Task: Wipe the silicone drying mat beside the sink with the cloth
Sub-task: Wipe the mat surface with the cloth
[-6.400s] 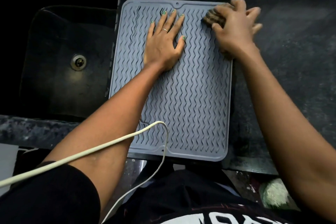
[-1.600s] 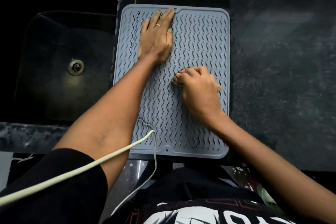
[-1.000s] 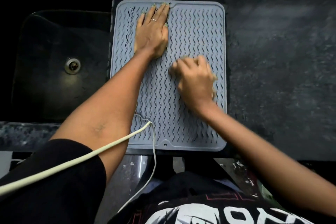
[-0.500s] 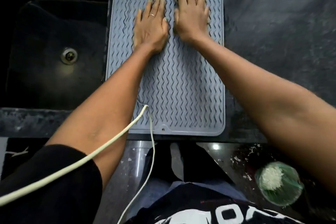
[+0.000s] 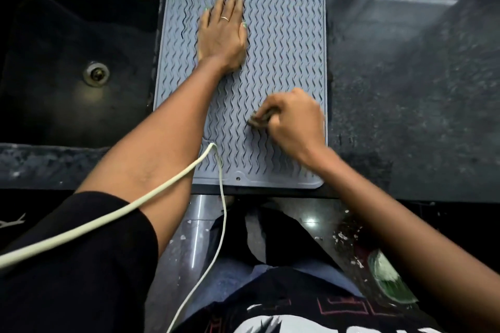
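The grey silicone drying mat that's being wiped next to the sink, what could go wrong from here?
1. The grey ridged silicone drying mat reaches the dark counter's front edge; if the flat left hand lifts, strokes may drag it off.
2. The white cable hangs over the mat's near left corner and could snag the bunched dark cloth gripped by the right hand.

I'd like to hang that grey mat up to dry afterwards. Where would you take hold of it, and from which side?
Probably the near right corner of the mat, from the counter's front edge. The mat lies flat and thin, but that raised rim sits at the edge, clear of the left hand, the right hand and the white cable.
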Demonstrator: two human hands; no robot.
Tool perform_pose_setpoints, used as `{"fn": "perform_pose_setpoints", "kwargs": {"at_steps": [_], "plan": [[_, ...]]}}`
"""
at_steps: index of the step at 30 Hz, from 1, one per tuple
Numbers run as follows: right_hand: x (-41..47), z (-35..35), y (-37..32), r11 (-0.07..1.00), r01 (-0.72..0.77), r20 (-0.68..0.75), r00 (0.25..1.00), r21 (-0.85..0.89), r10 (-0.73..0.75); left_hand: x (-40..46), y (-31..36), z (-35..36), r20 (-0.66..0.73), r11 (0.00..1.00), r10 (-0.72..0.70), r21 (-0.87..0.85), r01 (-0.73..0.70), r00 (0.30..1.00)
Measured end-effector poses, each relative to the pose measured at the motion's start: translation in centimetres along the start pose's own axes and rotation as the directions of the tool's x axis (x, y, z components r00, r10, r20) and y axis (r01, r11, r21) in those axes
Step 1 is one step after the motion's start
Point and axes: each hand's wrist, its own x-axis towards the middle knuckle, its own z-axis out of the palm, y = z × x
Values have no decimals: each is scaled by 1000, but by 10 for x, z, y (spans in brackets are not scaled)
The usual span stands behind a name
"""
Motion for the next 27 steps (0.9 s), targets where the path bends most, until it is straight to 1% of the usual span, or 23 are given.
{"fn": "perform_pose_setpoints", "kwargs": {"at_steps": [1, 2, 3, 4, 5, 6, 7, 8, 9, 10, 12, 14, 16, 19, 21, 23, 24, 26, 27], "plan": [[13, -6, -2, 988, -76, 10, 997, 138, 75, -5, 1, 0, 8, 1000, 0, 6, -1, 1000], [29, -10, -4, 959, -125, -14, 991, 254, 133, -12, 0, 0, 18, 1000, 2, 13, -2, 1000], [47, -13, -5, 944, -130, -78, 984, 302, 160, -19, 0, 0, 26, 1000, 6, 16, -7, 1000], [65, -13, -7, 952, -115, -137, 978, 282, 158, -27, -1, 1, 31, 1000, 15, 14, -15, 999], [83, -13, -9, 972, -102, -152, 979, 212, 136, -34, -1, 2, 31, 1000, 24, 13, -24, 999], [97, -9, -10, 987, -100, -118, 986, 123, 115, -41, -2, 2, 30, 999, 29, 17, -30, 999], [106, -4, -9, 994, -106, -46, 993, 35, 107, -47, -1, 3, 28, 999, 30, 20, -31, 999], [111, 3, -8, 993, -105, 24, 994, -59, 106, -52, 0, 4, 26, 999, 27, 22, -28, 999], [113, 10, -6, 984, -87, 59, 994, -158, 97, -54, 0, 4, 24, 1000, 22, 22, -23, 999], [110, 16, -4, 967, -54, 58, 996, -250, 70, -56, 0, 4, 23, 1000, 18, 18, -18, 1000], [93, 27, -3, 929, 29, -8, 999, -368, -35, -57, -1, 3, 20, 1000, 17, 18, -17, 1000], [61, 33, -1, 908, 88, -53, 991, -410, -120, -58, -2, 2, 25, 999, 27, 26, -28, 999], [21, 34, 2, 902, 161, -62, 977, -401, -202, -57, -2, 1, 30, 999, 31, 24, -32, 999], [-53, 35, 3, 888, 257, 0, 961, -382, -278, -58, -1, 1, 29, 999, 28, 18, -29, 999], [-87, 33, 1, 869, 303, 56, 950, -391, -306, -58, -1, 2, 31, 1000, 28, 6, -28, 999], [-93, 25, -3, 894, 312, 135, 950, -321, -283, -60, -1, 2, 37, 1000, 24, 2, -24, 999], [-86, 18, -5, 933, 271, 151, 959, -239, -240, -62, -1, 1, 40, 1000, 23, 2, -23, 999], [-61, 7, -10, 997, 79, 99, 992, 9, -79, -69, -1, 2, 43, 1000, 25, 3, -25, 999], [-46, 3, -12, 993, -1, 40, 999, 116, -3, -74, -2, 2, 49, 1000, 27, 4, -27, 998]]}}
